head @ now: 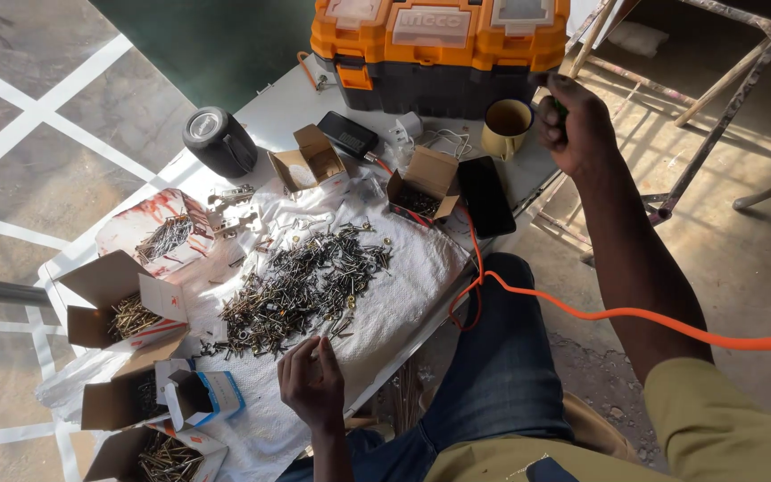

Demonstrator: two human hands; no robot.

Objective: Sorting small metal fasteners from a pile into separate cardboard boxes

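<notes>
My left hand [311, 382] rests on the white woven cloth [403, 286] that covers the table [269, 112], with the fingers curled loosely together at the near edge of a big pile of screws [301, 286]; I cannot tell if something small is pinched between the fingertips. The screws are thin metal pieces, some dark and some brass-coloured, mixed with a few washers, and they spread away from this hand. To the left of it stand several open cardboard boxes [122, 308], some with screws inside; the lowest one is cut off by the frame. My right hand [573, 125] is raised, far from the pile, closed in a fist around something small and dark which is mostly hidden. Just beside this hand is a yellow mug [506, 129], and behind the mug a plastic toolbox [439, 54], orange and black. A smooth orange cable [617, 314] passes under my right forearm.
</notes>
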